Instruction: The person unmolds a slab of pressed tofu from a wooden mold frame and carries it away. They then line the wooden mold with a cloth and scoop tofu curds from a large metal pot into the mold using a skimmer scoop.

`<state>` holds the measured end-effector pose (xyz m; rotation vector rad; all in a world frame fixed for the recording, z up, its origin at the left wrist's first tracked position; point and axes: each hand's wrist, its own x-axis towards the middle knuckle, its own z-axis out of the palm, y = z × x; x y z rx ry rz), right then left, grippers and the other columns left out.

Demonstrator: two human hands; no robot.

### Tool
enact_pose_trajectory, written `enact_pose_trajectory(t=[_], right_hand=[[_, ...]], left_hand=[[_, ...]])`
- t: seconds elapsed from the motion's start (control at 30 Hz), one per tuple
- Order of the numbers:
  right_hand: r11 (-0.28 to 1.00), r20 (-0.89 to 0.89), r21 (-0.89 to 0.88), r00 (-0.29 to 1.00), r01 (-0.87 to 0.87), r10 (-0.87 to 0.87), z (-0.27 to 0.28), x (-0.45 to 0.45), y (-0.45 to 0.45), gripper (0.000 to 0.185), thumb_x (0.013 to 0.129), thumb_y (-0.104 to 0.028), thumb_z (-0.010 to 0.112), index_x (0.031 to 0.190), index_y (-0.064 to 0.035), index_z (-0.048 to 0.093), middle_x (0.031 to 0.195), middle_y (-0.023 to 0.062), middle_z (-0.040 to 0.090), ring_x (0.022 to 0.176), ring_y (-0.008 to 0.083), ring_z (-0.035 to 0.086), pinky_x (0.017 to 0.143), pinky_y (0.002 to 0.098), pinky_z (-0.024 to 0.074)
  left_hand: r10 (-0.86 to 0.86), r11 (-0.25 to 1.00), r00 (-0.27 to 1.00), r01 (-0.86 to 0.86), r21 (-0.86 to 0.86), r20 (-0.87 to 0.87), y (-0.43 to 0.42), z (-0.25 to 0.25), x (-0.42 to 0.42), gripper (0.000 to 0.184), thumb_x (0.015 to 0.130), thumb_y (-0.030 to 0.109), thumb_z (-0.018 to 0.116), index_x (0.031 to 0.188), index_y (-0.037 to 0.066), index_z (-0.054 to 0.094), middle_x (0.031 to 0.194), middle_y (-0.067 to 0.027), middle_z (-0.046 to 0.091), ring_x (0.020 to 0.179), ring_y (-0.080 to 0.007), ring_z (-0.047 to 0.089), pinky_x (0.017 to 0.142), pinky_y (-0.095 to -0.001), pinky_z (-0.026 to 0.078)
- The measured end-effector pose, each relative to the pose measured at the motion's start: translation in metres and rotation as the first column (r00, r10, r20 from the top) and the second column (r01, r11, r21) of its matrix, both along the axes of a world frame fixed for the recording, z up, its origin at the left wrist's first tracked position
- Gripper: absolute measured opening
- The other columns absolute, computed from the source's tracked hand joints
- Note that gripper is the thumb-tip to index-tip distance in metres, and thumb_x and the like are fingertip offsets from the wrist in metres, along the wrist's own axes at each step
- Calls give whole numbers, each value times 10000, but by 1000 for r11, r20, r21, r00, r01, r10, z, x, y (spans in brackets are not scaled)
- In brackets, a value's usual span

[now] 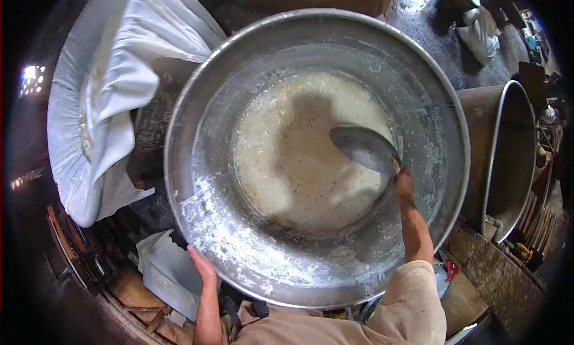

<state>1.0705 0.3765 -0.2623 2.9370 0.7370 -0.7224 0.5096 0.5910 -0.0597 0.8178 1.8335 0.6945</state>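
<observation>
In the head view a wide metal pan (pixel 209 130) stands before me, its inner wall streaked with white residue. Pale, cloudy liquid (pixel 299 195) with small brownish flecks fills its bottom, and shadows fall across it. My right hand (pixel 405 186) is wrapped around the short handle of a large metal ladle (pixel 365 148). The ladle's broad bowl lies over the right part of the liquid; whether it dips in I cannot tell. At the pan's lower left rim is my left hand (pixel 203 267), fingers extended and against or very near the outer edge, holding nothing.
White cloth (pixel 128 64) drapes over a round container at the left, bordering the pan. A tall metal vessel (pixel 514 160) stands close on the right. Below left is a pale plastic container (pixel 170 273). Wooden boards (pixel 496 255) lie at lower right, and a whitish bag (pixel 481 37) sits behind.
</observation>
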Motion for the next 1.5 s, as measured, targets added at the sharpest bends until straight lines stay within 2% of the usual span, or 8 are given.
enact_pose_trajectory(t=[0.43,0.6,0.73,0.97,1.03,1.1,1.17,1.5], right_hand=[[742,-544,-173,691,-648,477,-146,-82,-52,364,689,-191,566,1045,-116,576,908,190,606,904,345,572,853,439,408],[704,-613,284,442,-651,655,-140,-116,-90,355,672,-207,581,1015,-114,558,861,164,613,804,355,584,717,438,439],[952,-942,-123,336,-281,-22,-42,-137,-60,416,718,-289,599,1076,-94,516,787,153,605,692,246,604,542,410,462],[581,-714,247,259,-776,650,145,-169,-9,270,724,-153,553,958,-20,551,531,60,519,405,162,475,385,309,416],[290,-443,498,48,-818,895,192,-171,7,214,720,-126,554,902,-12,555,491,32,501,391,146,468,369,303,404],[715,-767,-253,585,-651,262,303,-219,65,164,699,-148,556,742,9,578,490,49,533,410,159,519,415,314,445],[737,-801,-171,528,-654,282,338,-229,79,185,680,-176,587,703,7,570,501,58,539,428,143,529,416,305,441],[712,-793,-144,511,-687,332,429,-470,152,83,713,-78,579,680,-27,522,590,47,499,452,137,492,397,276,403]], left_hand=[[139,973,979,-107,203,-150,-22,-40,-77,578,919,410,318,1273,-48,322,1299,-114,353,1150,-214,365,1003,-314,245],[71,991,925,-23,130,-372,-6,-14,-10,563,919,390,318,1158,-106,432,1199,-165,468,1076,-249,440,943,-330,306],[-59,993,947,88,78,-315,1,-2,3,577,917,421,299,1055,-97,513,1054,-171,564,937,-262,516,856,-341,373],[-353,933,911,361,0,-214,3,5,-32,498,919,403,317,1060,-36,507,922,-174,564,892,-290,529,795,-346,398],[-213,924,963,253,286,-166,-4,24,-48,411,914,355,375,1042,-10,514,859,-128,555,831,-239,531,758,-330,407],[-119,944,980,61,324,161,-19,12,-90,300,893,250,461,1070,17,529,919,-83,577,844,-154,535,740,-273,424],[-35,961,903,-88,263,429,-40,8,-145,268,875,210,498,1072,34,543,950,-63,580,838,-127,539,736,-247,432],[694,687,615,-721,-90,374,-301,-81,-440,289,796,282,554,1013,91,554,829,-3,590,649,-69,530,566,-206,394]])
